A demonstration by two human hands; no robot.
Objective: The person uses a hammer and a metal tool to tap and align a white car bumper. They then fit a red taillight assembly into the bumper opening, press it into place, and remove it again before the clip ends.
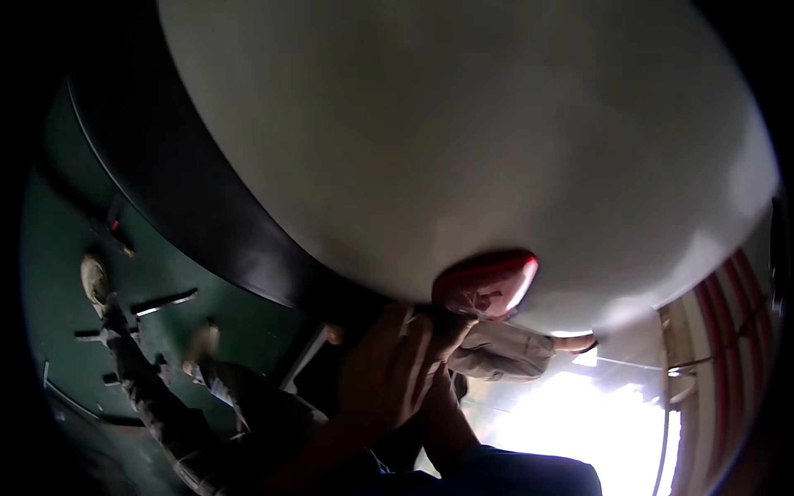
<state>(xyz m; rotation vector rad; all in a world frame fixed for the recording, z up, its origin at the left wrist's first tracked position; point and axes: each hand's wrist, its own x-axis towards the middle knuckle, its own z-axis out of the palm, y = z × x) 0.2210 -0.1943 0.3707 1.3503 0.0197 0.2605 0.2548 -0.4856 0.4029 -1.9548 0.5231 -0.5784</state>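
Note:
A large pale, curved vehicle panel (397, 149) fills the upper part of the view, with a dark band of trim (223, 207) along its lower left edge. Set in the panel's lower edge is a glossy red tail light (488, 285). Just below the light's left corner, my left hand (385, 364) has its fingers bent and pressed together at the trim's end. Close against it on the right, my right hand (447, 339) is partly covered by the left, its visible fingers curled in. Anything between the fingers is hidden in shadow.
Two legs in dark trousers (157, 405) with pale shoes stretch across the green floor (240, 318) at left, near a metal bar (165, 302). Beyond my hands is a person in beige trousers (504, 351). Red-striped panels (736, 306) stand beside a bright opening at right.

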